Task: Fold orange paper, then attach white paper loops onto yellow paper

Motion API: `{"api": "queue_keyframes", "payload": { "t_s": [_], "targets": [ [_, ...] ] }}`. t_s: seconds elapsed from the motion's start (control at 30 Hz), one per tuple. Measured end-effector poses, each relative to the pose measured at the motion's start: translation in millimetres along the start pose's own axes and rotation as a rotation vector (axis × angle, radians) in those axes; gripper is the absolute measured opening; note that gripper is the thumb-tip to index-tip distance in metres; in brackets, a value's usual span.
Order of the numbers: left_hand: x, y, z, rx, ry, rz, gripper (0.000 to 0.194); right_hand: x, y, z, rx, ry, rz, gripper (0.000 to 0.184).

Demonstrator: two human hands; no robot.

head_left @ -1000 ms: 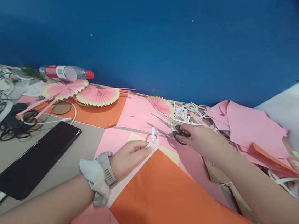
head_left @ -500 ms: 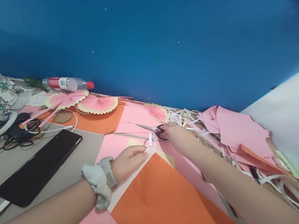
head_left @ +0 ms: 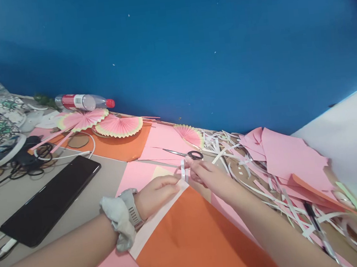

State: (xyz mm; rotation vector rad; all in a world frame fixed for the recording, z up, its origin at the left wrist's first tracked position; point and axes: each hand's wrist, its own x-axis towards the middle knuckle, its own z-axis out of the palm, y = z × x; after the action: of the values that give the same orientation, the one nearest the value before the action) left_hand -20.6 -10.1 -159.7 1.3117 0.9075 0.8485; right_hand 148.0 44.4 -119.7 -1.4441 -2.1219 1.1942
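My left hand (head_left: 157, 194), closed, presses its thumb on the corner of an orange sheet of paper (head_left: 202, 237). A white border (head_left: 147, 234) runs along the sheet's left edge. From that corner a narrow white strip (head_left: 183, 167) curls upward. My right hand (head_left: 206, 173) is closed, thumb and fingertips at the strip's raised end; the exact contact is partly hidden. Just beyond the right hand, a pair of scissors (head_left: 183, 153) with black handles lies on pink paper (head_left: 158, 142), blades pointing left.
Pink folded fans (head_left: 118, 127) and a bottle (head_left: 82, 102) lie along the blue wall (head_left: 170, 58). On the left are a black phone (head_left: 51, 200) and cables. White paper strips (head_left: 220, 142), pink sheets (head_left: 292, 151) and a pen (head_left: 317, 225) cover the right side.
My right hand has let go of the scissors, leaving them lying at the back. It has come nearer to me, to the curled white strip. My left hand still holds the sheet's corner.
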Motion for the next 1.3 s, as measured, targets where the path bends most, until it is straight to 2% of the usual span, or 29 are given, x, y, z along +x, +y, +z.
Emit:
{"api": "queue_keyframes", "payload": {
  "t_s": [0.07,0.13,0.2,0.3,0.37,0.5,0.57,0.67,0.77,0.83,0.9,1.0,1.07,1.3],
  "targets": [
    [1,1,-1.0,0.038,-0.036,0.034,0.033,0,1,3,0.375,-0.156,0.092,0.044],
    [2,1,-1.6,0.084,-0.057,0.067,0.033,1,1,4,0.637,-0.225,0.127,0.039],
    [2,2,-1.6,0.126,-0.066,0.092,0.033,2,2,5,0.819,-0.173,0.126,0.034],
    [2,2,-0.8,0.184,-0.050,0.128,0.033,5,4,8,1.012,-0.012,0.114,0.027],
    [1,1,-0.2,0.229,0.000,0.160,0.032,7,6,10,1.099,0.061,0.098,0.023],
    [1,-7,0.4,0.325,0.164,0.224,0.016,6,0,2,1.196,0.161,0.047,0.020],
    [1,-12,0.6,0.370,0.221,0.244,0.019,1,-8,-9,1.225,0.200,0.023,0.018],
    [3,-18,1.5,0.422,0.284,0.259,0.010,-9,-20,-20,1.185,0.228,-0.001,0.014],
    [4,-20,2.8,0.452,0.412,0.272,0.036,-19,-20,-5,1.102,0.271,-0.050,0.014],
    [3,-18,3.6,0.475,0.463,0.279,0.028,-25,-12,16,1.050,0.316,-0.073,0.019],
    [1,-13,4.5,0.496,0.418,0.285,0.012,-29,-1,38,1.008,0.319,-0.120,0.022],
    [0,-8,6.1,0.510,0.311,0.287,0.009,-32,14,58,0.977,0.228,-0.216,0.022],
    [1,-7,6.8,0.512,0.300,0.282,0.013,-32,21,62,0.961,0.191,-0.247,0.021],
    [1,-7,6.8,0.548,0.269,0.306,0.024,-32,34,62,0.806,0.199,-0.276,0.020]
  ]
}}
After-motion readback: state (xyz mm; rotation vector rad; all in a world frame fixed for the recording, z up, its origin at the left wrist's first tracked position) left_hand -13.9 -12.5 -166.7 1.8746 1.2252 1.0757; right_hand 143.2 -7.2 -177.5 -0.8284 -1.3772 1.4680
